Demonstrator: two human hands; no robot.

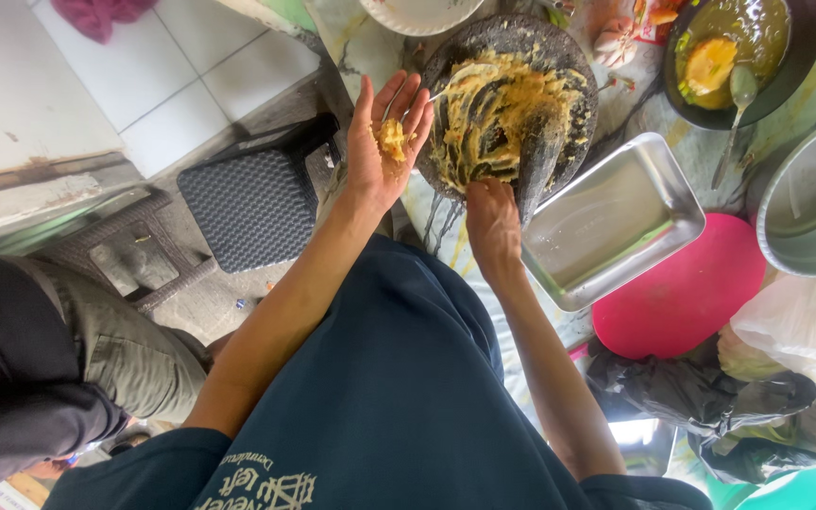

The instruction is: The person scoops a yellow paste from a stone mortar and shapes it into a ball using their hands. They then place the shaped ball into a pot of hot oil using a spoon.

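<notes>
Head view: left hand open wide, a lump of yellow paste on its fingers, just beside the stone mortar; right hand grips the pestle inside it.

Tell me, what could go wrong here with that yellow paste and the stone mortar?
The left hand lies open, palm up, with a lump of yellow paste on it; a tilt could drop the lump off the table edge. The right hand works at the rim of the stone mortar, close to the pestle, so fingers might get pinched. The metal tray touches the mortar's side and could be nudged along.
</notes>
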